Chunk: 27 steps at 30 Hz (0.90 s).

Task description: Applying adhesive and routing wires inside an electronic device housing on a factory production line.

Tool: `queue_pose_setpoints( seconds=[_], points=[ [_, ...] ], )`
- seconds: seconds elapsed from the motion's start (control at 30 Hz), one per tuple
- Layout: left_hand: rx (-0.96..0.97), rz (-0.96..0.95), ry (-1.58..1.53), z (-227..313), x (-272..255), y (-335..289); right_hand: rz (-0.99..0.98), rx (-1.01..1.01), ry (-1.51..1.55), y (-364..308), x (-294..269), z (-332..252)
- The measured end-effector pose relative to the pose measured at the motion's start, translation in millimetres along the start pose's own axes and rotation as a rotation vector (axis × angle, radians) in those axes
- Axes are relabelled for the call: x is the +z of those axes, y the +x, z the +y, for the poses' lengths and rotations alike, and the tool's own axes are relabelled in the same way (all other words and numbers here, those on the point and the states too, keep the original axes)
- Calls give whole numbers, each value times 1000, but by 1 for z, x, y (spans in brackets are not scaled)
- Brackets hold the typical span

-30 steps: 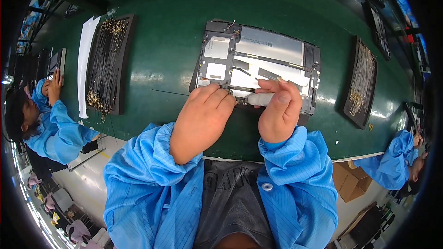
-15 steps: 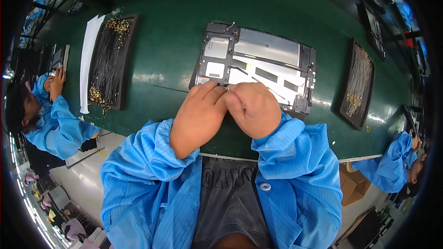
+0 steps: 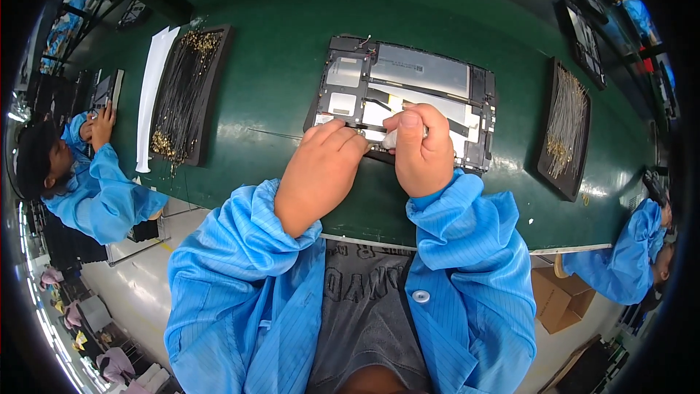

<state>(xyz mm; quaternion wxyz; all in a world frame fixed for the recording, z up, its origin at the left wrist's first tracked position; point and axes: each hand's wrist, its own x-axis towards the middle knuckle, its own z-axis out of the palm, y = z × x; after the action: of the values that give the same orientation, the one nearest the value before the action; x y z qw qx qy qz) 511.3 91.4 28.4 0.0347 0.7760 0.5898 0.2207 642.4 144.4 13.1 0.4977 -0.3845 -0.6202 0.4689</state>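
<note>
The person's left hand (image 3: 321, 171) rests its bent fingertips on the near edge of an opened electronic device (image 3: 419, 69); whether it pinches anything cannot be told. The right hand (image 3: 424, 152) grasps a white object (image 3: 392, 138) between thumb and fingers, over the same edge. Half a second ago this hand lay against the left one, back upward, hiding the white object; now a small gap parts them and the object shows. A thin dark wire (image 3: 281, 134) runs leftward from beside the left hand. The device lies on a green surface (image 3: 277, 80), centred ahead of the person. Farther left are a cable tray (image 3: 213, 102) and a white strip (image 3: 154, 102); farther right, a second tray (image 3: 581, 153) holds grey cables (image 3: 567, 117). Co-workers in blue sit at both sides.
</note>
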Motion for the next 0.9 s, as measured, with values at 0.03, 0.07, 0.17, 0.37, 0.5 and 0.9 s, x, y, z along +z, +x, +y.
queue_pose_setpoints(
  seconds=[0.03, 0.07, 0.17, 0.37, 0.5, 0.9],
  points=[
    [2, 0, -6, 0, 1, 1, 8, -24, -48, 1, 0, -1],
    [14, 11, 0, -1, 1, 0, 10, -47, -90, 2, 1, -1],
    [17, 23, -5, -2, 0, -3, -201, -496, -561, 9, 4, -16],
    [77, 27, 48, -3, -4, -3, -191, -459, -556, 8, 5, -7],
    [-982, -110, -648, 9, -29, -18, 89, 365, 220, 17, -4, -10],
    [-1201, 52, -1256, -3, -39, -31, 113, 356, 244, 15, -13, -6]
  ],
)
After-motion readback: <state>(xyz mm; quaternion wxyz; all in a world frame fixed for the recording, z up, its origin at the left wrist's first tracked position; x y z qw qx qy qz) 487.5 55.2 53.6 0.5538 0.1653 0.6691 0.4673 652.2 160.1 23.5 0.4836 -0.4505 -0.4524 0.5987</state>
